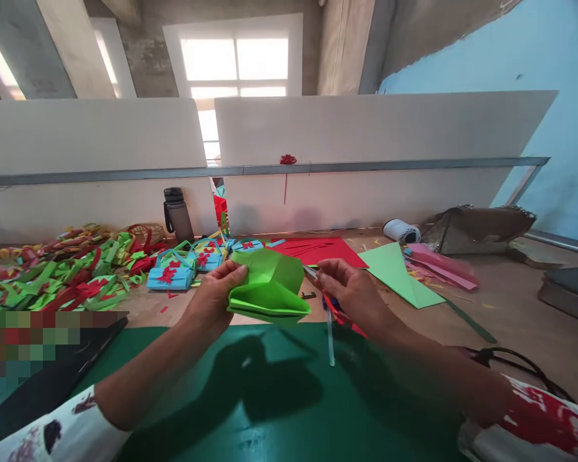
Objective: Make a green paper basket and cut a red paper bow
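My left hand pinches the left edge of a folded bright green paper piece, shaped like a small open pouch, above the green mat. At its right side, my right hand has thumb and fingers closed on something thin and pale, whose tip points at the paper; I cannot make out its kind. Just under that hand are a red looped thing, partly hidden, and a translucent stick. A small dark object lies behind the green paper.
Small blue paper bags with red flowers stand behind my left hand. Paper strips are heaped at left, near a bottle. Red sheets, a light green sheet and pink strips lie right. The green mat is in front.
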Demonstrator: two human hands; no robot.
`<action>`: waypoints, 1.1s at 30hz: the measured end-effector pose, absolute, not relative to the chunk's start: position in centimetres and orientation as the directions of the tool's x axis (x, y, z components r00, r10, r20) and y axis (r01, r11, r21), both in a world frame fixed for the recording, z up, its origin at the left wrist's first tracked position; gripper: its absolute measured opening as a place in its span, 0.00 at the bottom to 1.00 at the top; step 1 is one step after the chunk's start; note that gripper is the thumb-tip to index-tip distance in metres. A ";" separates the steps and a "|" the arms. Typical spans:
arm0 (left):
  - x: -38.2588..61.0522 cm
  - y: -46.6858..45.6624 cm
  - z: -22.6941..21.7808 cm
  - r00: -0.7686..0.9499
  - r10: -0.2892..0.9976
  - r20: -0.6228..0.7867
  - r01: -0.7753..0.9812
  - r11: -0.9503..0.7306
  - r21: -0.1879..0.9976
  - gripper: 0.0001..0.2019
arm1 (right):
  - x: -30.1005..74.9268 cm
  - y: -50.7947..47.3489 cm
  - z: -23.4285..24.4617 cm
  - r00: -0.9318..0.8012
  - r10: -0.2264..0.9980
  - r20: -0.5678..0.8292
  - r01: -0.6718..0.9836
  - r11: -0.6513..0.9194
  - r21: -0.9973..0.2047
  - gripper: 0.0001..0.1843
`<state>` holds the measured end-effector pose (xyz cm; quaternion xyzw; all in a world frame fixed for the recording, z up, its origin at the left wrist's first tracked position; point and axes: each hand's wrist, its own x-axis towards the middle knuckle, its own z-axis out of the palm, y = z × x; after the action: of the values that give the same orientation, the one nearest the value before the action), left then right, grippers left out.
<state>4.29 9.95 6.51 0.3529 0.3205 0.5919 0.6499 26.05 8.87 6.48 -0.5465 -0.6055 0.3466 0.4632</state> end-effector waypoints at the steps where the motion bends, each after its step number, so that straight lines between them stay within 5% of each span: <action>1: 4.6 9.6 6.1 0.109 0.994 -0.010 -0.531 0.067 0.845 0.11 | 26.2 8.6 6.7 0.036 0.975 0.217 0.305 0.196 -0.932 0.11; 6: 5.9 8.3 4.6 0.162 0.986 -0.049 -0.485 0.122 0.866 0.13 | 25.9 7.0 6.6 -0.015 0.965 0.260 0.176 0.259 -0.950 0.20; 10: 6.4 8.0 4.0 0.176 0.983 -0.056 -0.465 0.133 0.875 0.11 | 25.6 6.4 5.8 -0.095 0.970 0.225 0.122 0.236 -0.964 0.14; 14: 6.9 7.7 3.9 0.154 0.982 -0.109 -0.449 0.168 0.877 0.14 | 25.6 6.0 5.6 -0.135 0.972 0.195 0.165 0.216 -0.962 0.05; 28: 6.5 6.3 2.1 0.306 0.912 -0.273 -0.392 0.382 0.837 0.10 | 26.1 5.5 4.5 -0.178 0.965 0.193 0.317 0.242 -0.917 0.06; 33: 6.5 5.6 2.1 0.248 0.935 -0.253 -0.404 0.337 0.851 0.12 | 26.0 5.7 4.1 -0.162 0.971 0.174 0.219 0.207 -0.954 0.19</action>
<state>6.46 5.61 2.08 0.3353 0.3964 0.4680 0.7152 25.97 5.65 4.06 -0.4682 -0.6354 0.4210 0.4470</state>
